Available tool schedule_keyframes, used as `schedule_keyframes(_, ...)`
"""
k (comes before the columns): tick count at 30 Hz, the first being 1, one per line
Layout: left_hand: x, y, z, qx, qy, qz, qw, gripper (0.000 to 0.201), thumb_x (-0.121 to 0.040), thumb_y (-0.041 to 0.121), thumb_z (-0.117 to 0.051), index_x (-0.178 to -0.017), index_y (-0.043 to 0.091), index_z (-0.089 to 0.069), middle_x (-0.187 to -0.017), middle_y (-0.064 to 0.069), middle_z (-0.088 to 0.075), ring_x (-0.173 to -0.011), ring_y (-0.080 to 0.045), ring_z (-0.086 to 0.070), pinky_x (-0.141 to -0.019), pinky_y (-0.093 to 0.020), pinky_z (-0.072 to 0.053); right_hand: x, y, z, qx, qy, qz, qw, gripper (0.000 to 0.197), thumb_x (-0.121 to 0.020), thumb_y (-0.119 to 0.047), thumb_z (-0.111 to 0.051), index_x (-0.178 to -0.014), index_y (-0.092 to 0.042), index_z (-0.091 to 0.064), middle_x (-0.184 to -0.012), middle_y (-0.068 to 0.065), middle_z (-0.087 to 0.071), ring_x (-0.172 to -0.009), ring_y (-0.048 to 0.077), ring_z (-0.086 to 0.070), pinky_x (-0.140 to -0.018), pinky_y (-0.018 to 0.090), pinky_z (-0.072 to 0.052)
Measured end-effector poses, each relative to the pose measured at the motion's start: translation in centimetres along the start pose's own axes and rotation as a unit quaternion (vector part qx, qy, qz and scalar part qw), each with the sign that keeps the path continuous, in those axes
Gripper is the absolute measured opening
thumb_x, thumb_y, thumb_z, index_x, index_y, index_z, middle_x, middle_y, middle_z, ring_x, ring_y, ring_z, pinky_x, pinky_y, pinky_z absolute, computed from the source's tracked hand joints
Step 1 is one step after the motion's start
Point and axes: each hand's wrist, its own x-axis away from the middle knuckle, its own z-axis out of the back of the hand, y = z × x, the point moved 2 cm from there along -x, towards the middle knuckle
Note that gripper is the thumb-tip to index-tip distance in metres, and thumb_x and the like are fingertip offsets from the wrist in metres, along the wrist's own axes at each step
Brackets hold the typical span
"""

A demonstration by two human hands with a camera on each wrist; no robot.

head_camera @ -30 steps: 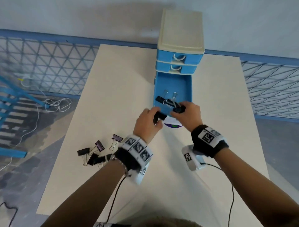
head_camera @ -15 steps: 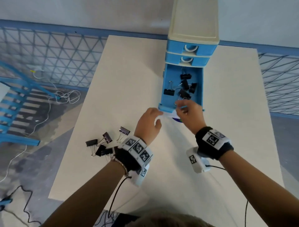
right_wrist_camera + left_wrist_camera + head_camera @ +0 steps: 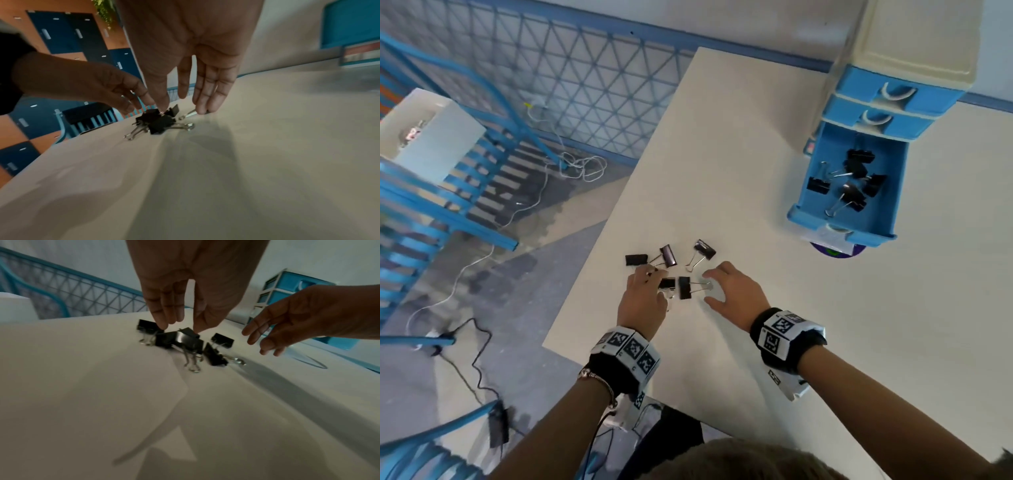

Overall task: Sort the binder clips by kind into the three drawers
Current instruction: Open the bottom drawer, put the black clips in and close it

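Observation:
Several black binder clips [image 3: 685, 287] with silver handles lie in a loose pile near the table's left edge. My left hand [image 3: 655, 284] hovers over the pile's near-left side, fingers pointing down, fingertips [image 3: 164, 325] at the clips [image 3: 179, 341] and holding none. My right hand [image 3: 709, 287] reaches in from the right with straight fingers. Its fingertips [image 3: 202, 110] are at one clip's silver handle [image 3: 188, 114]. The blue drawer unit [image 3: 914, 44] stands at the far right. Its bottom drawer [image 3: 804, 219] is pulled out with several black clips [image 3: 854, 192] inside. The two upper drawers [image 3: 893, 92] are shut.
The white table [image 3: 756, 154] ends just left of the pile. A purple and white disc [image 3: 835, 251] lies under the open drawer's front. Blue metal furniture [image 3: 448, 205] and cables [image 3: 582, 168] are on the floor to the left.
Both hands have left the open drawer's front and come back and left to the pile on the table. The clips they held now lie in the bottom drawer.

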Motion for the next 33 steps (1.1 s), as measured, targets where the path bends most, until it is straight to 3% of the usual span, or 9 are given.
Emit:
schedule_keyframes(3,0.2,-1.8,0.5,-0.014,-0.009,0.018,1.000,0.050,-0.084,-0.001,-0.049,-0.131,0.016,-0.043,-0.143,-0.009,-0.033,-0.124,-0.028,-0.036,-0.086,-0.041,-0.048,-0.8,-1.7,-1.5,0.056,-0.016,0.011,0.998,0.054,-0.084,-0.028,-0.059,-0.132,-0.019,-0.037,-0.134,0.010,-0.039,-0.114,0.029,-0.048,-0.084,0.037,-0.046)
schedule_keyframes(8,-0.5,-2.6,0.5,-0.078,-0.054,-0.013,0.995,0.057,-0.087,0.009,-0.050,-0.139,0.022,-0.028,-0.148,-0.007,-0.025,-0.129,-0.027,-0.031,-0.085,-0.038,-0.048,-1.9,-3.3,-3.6,0.130,-0.021,0.016,0.991,0.064,-0.084,-0.033,-0.061,-0.137,-0.022,-0.027,-0.138,0.015,-0.035,-0.121,0.032,-0.039,-0.087,0.043,-0.045)
schedule_keyframes(12,-1.6,-2.5,0.1,-0.117,-0.079,-0.053,0.989,0.058,-0.089,0.018,-0.051,-0.141,0.020,-0.024,-0.148,-0.009,-0.025,-0.132,-0.026,-0.027,-0.093,-0.039,-0.043,-2.4,-3.4,-4.3,0.169,-0.011,0.019,0.985,0.050,-0.088,-0.027,-0.055,-0.132,-0.015,-0.035,-0.132,0.013,-0.043,-0.118,0.032,-0.042,-0.090,0.041,-0.040)
schedule_keyframes(16,-2.2,-2.5,-0.6,-0.132,-0.096,-0.069,0.984,0.056,-0.089,0.024,-0.052,-0.139,0.019,-0.028,-0.140,-0.010,-0.035,-0.124,-0.027,-0.035,-0.089,-0.038,-0.043,-2.6,-2.7,-4.3,0.129,0.015,0.011,0.991,0.039,-0.088,-0.018,-0.053,-0.124,-0.010,-0.043,-0.125,0.013,-0.050,-0.112,0.031,-0.047,-0.091,0.039,-0.039)
schedule_keyframes(19,-2.1,-2.4,-1.0,-0.120,-0.087,-0.061,0.987,0.046,-0.088,0.026,-0.054,-0.131,0.018,-0.039,-0.131,-0.010,-0.040,-0.117,-0.027,-0.040,-0.081,-0.037,-0.047,-2.4,-2.2,-4.0,0.085,0.032,0.003,0.996,0.041,-0.082,-0.017,-0.059,-0.121,-0.009,-0.048,-0.118,0.014,-0.053,-0.103,0.033,-0.054,-0.086,0.038,-0.042)
schedule_keyframes(22,-1.8,-2.1,-1.2,-0.107,-0.083,-0.049,0.990,0.040,-0.087,0.022,-0.054,-0.125,0.018,-0.043,-0.124,-0.010,-0.041,-0.114,-0.025,-0.040,-0.074,-0.033,-0.049,-2.1,-1.6,-3.0,0.038,0.069,-0.020,0.997,0.040,-0.076,-0.015,-0.065,-0.114,-0.006,-0.054,-0.109,0.019,-0.054,-0.077,0.038,-0.060,-0.071,0.035,-0.046)
schedule_keyframes(24,-1.7,-1.8,-1.4,-0.110,-0.090,-0.042,0.989,0.038,-0.087,0.018,-0.053,-0.124,0.018,-0.042,-0.122,-0.011,-0.040,-0.113,-0.025,-0.039,-0.072,-0.032,-0.050,-2.5,-1.1,-1.8,0.044,0.095,-0.044,0.994,0.041,-0.076,-0.013,-0.064,-0.116,-0.007,-0.053,-0.109,0.021,-0.051,-0.071,0.039,-0.060,-0.067,0.039,-0.050)
schedule_keyframes(29,-1.6,-1.1,-1.4,-0.115,-0.109,-0.040,0.987,0.037,-0.088,0.011,-0.049,-0.124,0.013,-0.041,-0.125,-0.012,-0.037,-0.112,-0.025,-0.041,-0.070,-0.031,-0.050,-5.0,-0.9,0.7,0.091,0.098,-0.050,0.990,0.040,-0.082,-0.005,-0.054,-0.121,-0.009,-0.049,-0.113,0.022,-0.046,-0.081,0.039,-0.057,-0.074,0.045,-0.052)
schedule_keyframes(33,-1.6,-1.2,-1.5,-0.131,-0.103,-0.058,0.984,0.034,-0.090,0.011,-0.046,-0.124,0.009,-0.039,-0.131,-0.008,-0.039,-0.111,-0.024,-0.042,-0.069,-0.029,-0.047,-7.0,-1.2,1.2,0.156,0.022,-0.013,0.987,0.043,-0.085,-0.004,-0.045,-0.127,-0.016,-0.045,-0.120,0.020,-0.043,-0.093,0.038,-0.053,-0.076,0.045,-0.050)
